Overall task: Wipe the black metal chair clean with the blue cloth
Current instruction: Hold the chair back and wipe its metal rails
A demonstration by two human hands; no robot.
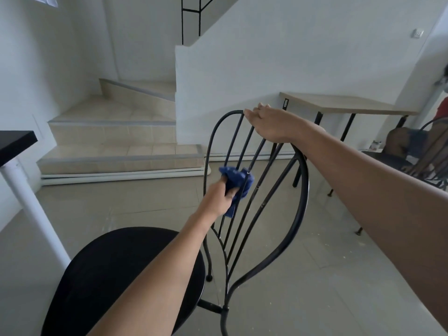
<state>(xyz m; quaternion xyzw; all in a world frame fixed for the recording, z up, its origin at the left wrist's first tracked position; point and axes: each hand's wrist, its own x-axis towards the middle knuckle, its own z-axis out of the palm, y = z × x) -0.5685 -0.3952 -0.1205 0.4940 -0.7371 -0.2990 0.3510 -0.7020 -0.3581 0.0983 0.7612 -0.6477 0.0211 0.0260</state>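
Note:
The black metal chair [301,190] stands in front of me, its round seat at the bottom left and its curved wire backrest in the middle. My left hand [218,197] holds the crumpled blue cloth [236,181] and presses it against the thin vertical bars of the backrest, about halfway up. My right hand [269,124] grips the top rail of the backrest from above, fingers curled over it.
Tiled steps [116,132] rise at the back left. A wooden table [339,104] on black legs stands against the white wall behind the chair. A black tabletop on a white post [31,197] is at the left. Another chair with a seated person [412,146] is at the right edge.

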